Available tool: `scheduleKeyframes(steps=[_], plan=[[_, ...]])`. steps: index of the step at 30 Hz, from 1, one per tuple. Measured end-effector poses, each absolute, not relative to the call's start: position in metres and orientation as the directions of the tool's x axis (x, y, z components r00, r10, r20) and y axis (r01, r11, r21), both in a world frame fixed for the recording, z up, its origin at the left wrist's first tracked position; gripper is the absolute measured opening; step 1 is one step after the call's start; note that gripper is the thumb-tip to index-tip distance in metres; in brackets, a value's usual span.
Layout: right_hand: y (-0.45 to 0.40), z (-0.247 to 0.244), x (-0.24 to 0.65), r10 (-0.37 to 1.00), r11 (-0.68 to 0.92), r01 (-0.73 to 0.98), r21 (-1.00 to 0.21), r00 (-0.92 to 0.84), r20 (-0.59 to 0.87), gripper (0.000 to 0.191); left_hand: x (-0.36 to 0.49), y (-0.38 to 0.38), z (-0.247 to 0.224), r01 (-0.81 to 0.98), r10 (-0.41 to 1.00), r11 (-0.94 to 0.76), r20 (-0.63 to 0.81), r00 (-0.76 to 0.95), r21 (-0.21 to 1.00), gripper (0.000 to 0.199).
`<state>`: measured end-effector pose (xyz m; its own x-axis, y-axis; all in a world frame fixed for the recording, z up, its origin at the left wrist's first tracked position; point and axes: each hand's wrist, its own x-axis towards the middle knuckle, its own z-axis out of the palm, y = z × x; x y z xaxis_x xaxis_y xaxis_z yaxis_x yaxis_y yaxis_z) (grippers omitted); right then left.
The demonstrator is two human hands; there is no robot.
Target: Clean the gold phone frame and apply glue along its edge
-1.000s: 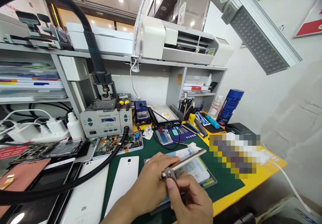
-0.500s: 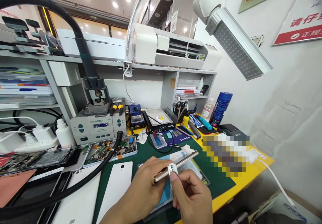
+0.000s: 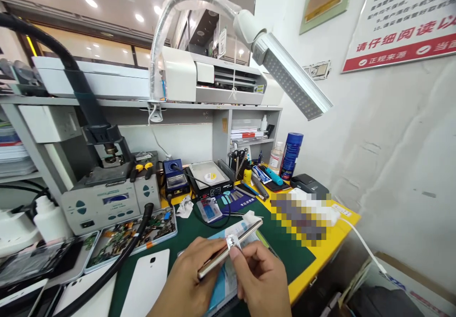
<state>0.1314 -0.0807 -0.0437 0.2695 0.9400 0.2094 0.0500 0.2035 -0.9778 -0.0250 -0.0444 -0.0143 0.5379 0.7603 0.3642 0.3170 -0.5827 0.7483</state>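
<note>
My left hand (image 3: 192, 276) is wrapped round a slim phone (image 3: 214, 264), held edge-on and tilted up to the right. Between the fingertips of my right hand (image 3: 261, 276) is a small crumpled white wipe (image 3: 232, 242), pressed against the phone's long edge. Whether it is paper or cloth I cannot tell. Beneath both hands lies a blue and clear plastic sheet or bag (image 3: 228, 283) on the green mat (image 3: 297, 260). A white phone back cover (image 3: 147, 279) lies to the left of my left hand. The phone's faces are mostly hidden.
A thick black hose (image 3: 131, 248) crosses the left side, over a tray of small circuit parts (image 3: 162, 234). Behind stand a rework station (image 3: 110, 203) and a flat heating plate (image 3: 204, 172). A blue spray can (image 3: 292, 155) stands back right; a lamp (image 3: 292, 77) hangs above.
My view has turned to the right, so everything sits further left in the picture. Both hands keep their hold on the phone and the white wipe.
</note>
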Motion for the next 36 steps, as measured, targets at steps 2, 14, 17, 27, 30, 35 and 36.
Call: scheduleKeyframes(steps=[2,14,17,27,30,35,36], plan=[[-0.079,-0.038,0.137,0.934,0.185,0.027,-0.982,0.307,0.184,0.053,-0.026,-0.041,-0.021,0.327,0.766,-0.579,0.363,0.531,0.747,0.034],[-0.070,-0.021,0.172,0.905,0.115,0.047,-0.992,0.408,0.125,0.056,-0.031,-0.035,-0.033,0.367,0.814,-0.491,0.266,0.517,0.790,0.039],[-0.067,-0.027,0.179,0.908,0.112,0.042,-0.993,0.402,0.120,0.055,-0.032,-0.034,-0.035,0.368,0.817,-0.487,0.264,0.513,0.792,0.040],[-0.056,-0.033,0.200,0.917,0.104,-0.082,-0.991,0.394,0.064,0.053,-0.033,-0.032,-0.039,0.388,0.830,-0.468,0.243,0.502,0.794,0.039],[-0.055,-0.035,0.203,0.927,0.104,-0.116,-0.988,0.372,0.054,0.052,-0.034,-0.031,-0.042,0.396,0.832,-0.460,0.230,0.505,0.795,0.041],[-0.054,-0.035,0.205,0.934,0.096,-0.178,-0.979,0.355,0.026,0.052,-0.036,-0.030,-0.047,0.371,0.808,-0.507,0.279,0.518,0.778,0.042],[-0.054,-0.035,0.206,0.936,0.094,-0.196,-0.976,0.352,0.019,0.052,-0.036,-0.030,-0.047,0.370,0.804,-0.516,0.289,0.519,0.773,0.042]])
